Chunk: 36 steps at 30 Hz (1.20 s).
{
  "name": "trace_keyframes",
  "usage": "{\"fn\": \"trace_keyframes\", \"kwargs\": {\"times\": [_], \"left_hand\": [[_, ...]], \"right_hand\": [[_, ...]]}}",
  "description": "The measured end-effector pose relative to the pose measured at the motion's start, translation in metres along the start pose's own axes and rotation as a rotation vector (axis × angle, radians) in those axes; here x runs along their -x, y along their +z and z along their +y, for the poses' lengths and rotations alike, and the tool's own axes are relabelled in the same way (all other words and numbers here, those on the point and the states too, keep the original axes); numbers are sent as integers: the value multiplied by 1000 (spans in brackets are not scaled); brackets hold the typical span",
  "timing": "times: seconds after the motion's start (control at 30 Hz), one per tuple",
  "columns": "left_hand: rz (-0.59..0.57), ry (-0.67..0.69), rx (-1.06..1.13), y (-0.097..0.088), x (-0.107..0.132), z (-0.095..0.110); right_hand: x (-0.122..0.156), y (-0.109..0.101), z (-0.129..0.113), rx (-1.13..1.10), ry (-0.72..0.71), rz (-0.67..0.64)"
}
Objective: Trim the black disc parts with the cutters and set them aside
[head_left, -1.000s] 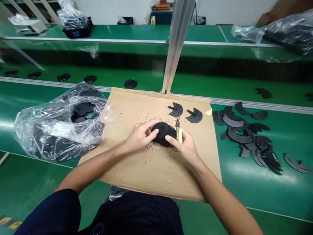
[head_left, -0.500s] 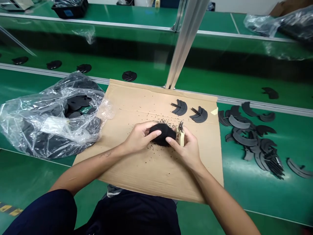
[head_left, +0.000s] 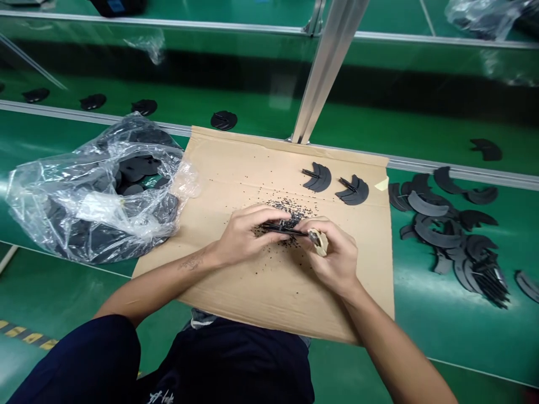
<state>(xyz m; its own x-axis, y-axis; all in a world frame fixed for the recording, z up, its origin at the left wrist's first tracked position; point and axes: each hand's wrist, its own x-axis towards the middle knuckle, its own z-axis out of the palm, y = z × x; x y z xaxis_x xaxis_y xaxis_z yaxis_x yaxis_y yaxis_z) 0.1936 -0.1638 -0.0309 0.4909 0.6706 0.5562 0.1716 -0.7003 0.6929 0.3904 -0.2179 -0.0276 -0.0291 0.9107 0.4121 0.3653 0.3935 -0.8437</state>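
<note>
My left hand [head_left: 248,235] pinches a flat black rubber piece [head_left: 280,228], seen nearly edge-on, with thin spikes reaching right. My right hand [head_left: 332,252] grips small side cutters [head_left: 319,242] with beige handles, their metal tip at the spikes' end. Both hands work above a brown cardboard sheet [head_left: 261,264] strewn with black crumbs [head_left: 292,210]. Beyond my fingers lie two black fan-shaped pieces [head_left: 318,178] [head_left: 353,189] with spikes still on them.
A clear plastic bag [head_left: 92,196] of black pieces lies left of the cardboard. A loose heap of black curved pieces [head_left: 452,230] sits on the green conveyor [head_left: 442,314] at right. An aluminium post [head_left: 328,67] rises behind the cardboard, with more black pieces along a far belt.
The black piece has turned from broad face-up to nearly edge-on, and the cutters now lie tilted towards it. The view has shifted slightly, and more crumbs lie on the cardboard.
</note>
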Motion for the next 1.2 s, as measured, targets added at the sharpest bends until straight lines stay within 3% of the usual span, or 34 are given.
{"fn": "trace_keyframes", "kwargs": {"times": [0.2, 0.67, 1.0, 1.2], "left_hand": [[30, 87, 37, -4, -3, 0], [59, 115, 9, -6, -1, 3], [60, 129, -28, -7, -2, 5], [42, 89, 74, -6, -1, 2]], "right_hand": [[1, 1, -2, 19, -69, 4], [2, 1, -2, -15, -95, -39], [1, 1, -4, -50, -54, -77], [-2, 2, -7, -146, 81, -55]]}}
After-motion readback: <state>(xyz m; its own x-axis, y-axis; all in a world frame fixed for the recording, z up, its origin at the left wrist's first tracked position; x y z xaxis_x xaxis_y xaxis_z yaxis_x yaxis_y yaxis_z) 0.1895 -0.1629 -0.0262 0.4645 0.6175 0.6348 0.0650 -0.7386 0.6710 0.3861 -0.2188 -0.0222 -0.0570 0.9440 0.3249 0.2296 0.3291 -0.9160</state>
